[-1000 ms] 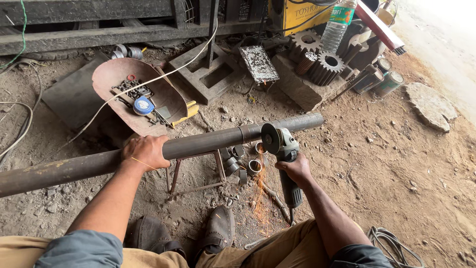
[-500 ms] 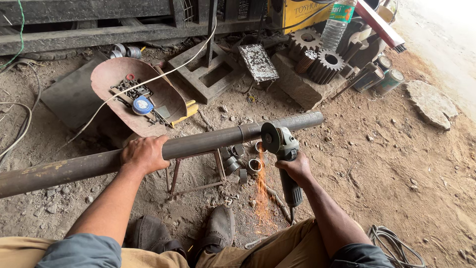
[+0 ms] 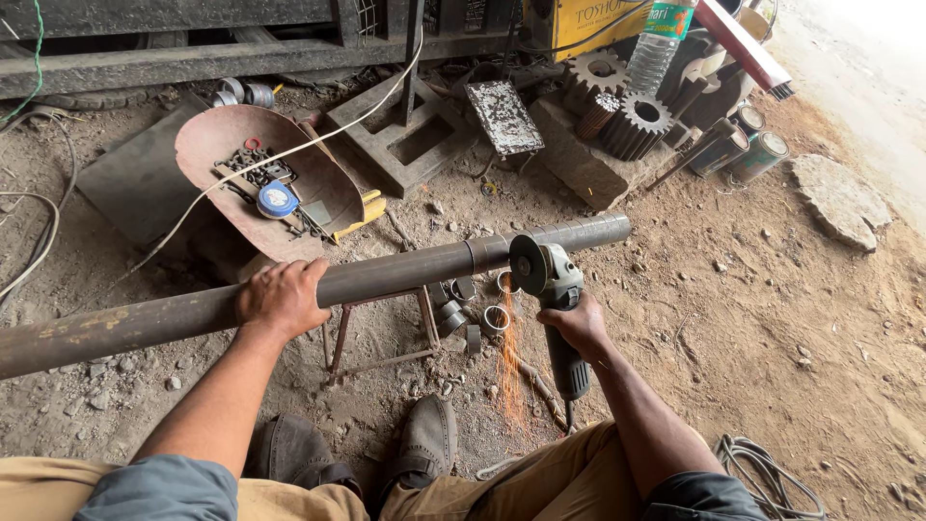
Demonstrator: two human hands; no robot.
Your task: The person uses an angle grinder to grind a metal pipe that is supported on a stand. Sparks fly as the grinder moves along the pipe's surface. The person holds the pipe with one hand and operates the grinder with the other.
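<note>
Dirt workshop floor, scrap around. Your left hand (image 3: 282, 297) wraps the steel pipe (image 3: 386, 277) lying on a small stand (image 3: 381, 328); your right hand (image 3: 579, 323) clasps the angle grinder (image 3: 550, 289), disc in the pipe near its far end. Sparks (image 3: 508, 352) drop (cut underway, end piece still attached).

- Left hand (image 3: 282, 297) presses down on a long steel pipe (image 3: 386, 280) resting on a small metal stand (image 3: 381, 333).
- Right hand (image 3: 579, 323) grips an angle grinder (image 3: 548, 280), disc against the pipe, sparks (image 3: 508, 357) falling.
</note>
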